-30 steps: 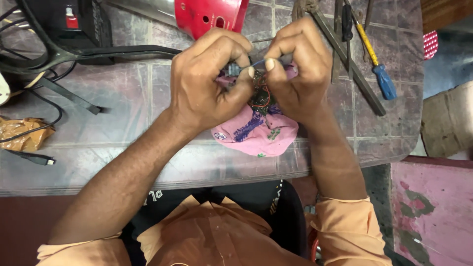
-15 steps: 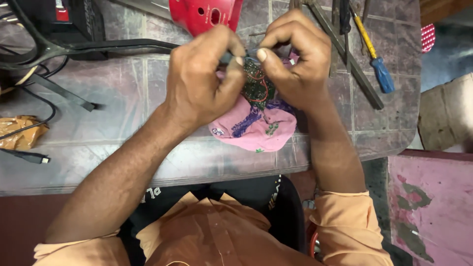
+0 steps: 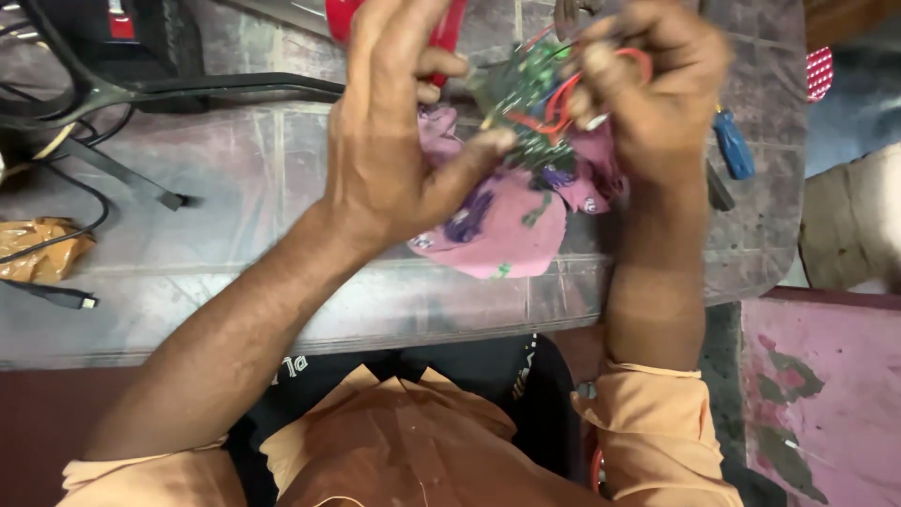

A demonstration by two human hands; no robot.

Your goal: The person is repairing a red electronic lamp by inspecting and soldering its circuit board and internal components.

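Observation:
My left hand [image 3: 399, 141] and my right hand [image 3: 648, 94] are raised close to the camera over a worn grey table [image 3: 216, 244]. Between them is a small green circuit board [image 3: 530, 103] with red and other coloured wires [image 3: 563, 94]. My right hand grips the board and its wires from the right, while my left thumb and fingers pinch its left edge. Under the board a pink plastic toy shell [image 3: 511, 221] with purple marks rests at the table's front edge, partly hidden by both hands.
A red plastic part [image 3: 450, 23] lies at the far edge behind my left hand. A blue-handled screwdriver [image 3: 732, 141] sits right of my right hand. Black cables [image 3: 84, 188], a black stand [image 3: 188, 89] and a crumpled brown wrapper [image 3: 42, 249] lie at left.
Both hands have lifted toward the camera and spread slightly. The green circuit board with its red wires, earlier tucked low between the fingers, is now pulled up out of the pink shell.

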